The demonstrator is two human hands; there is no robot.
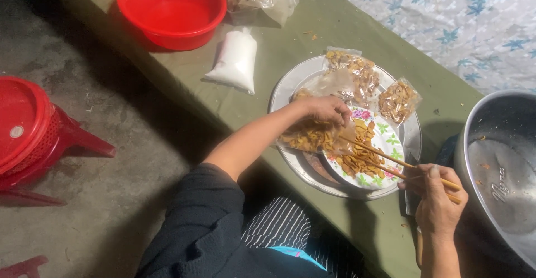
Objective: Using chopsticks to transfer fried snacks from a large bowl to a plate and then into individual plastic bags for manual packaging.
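Left hand (326, 110) pinches a clear snack bag (312, 135) open over the floral plate (385, 138) w/ fried snacks, on a metal tray (290, 88). Right hand (435, 191) grips wooden chopsticks (385, 163), tips at the bag mouth; two filled bags (360, 74) lie on the tray's far side.

left hand (326, 110): holds snack bag (312, 135) (clear) | right hand (435, 191): chopsticks (385, 163) over floral plate (388, 138)

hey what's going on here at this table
A person is packing small golden-brown snack pieces into clear plastic bags. The left hand holds a partly filled bag open, while the right hand works a pair of chopsticks at the heap of pieces on a flowered plate. The plate sits on a round metal tray, where two filled bags already lie. A red basin and a big metal pot stand nearby.
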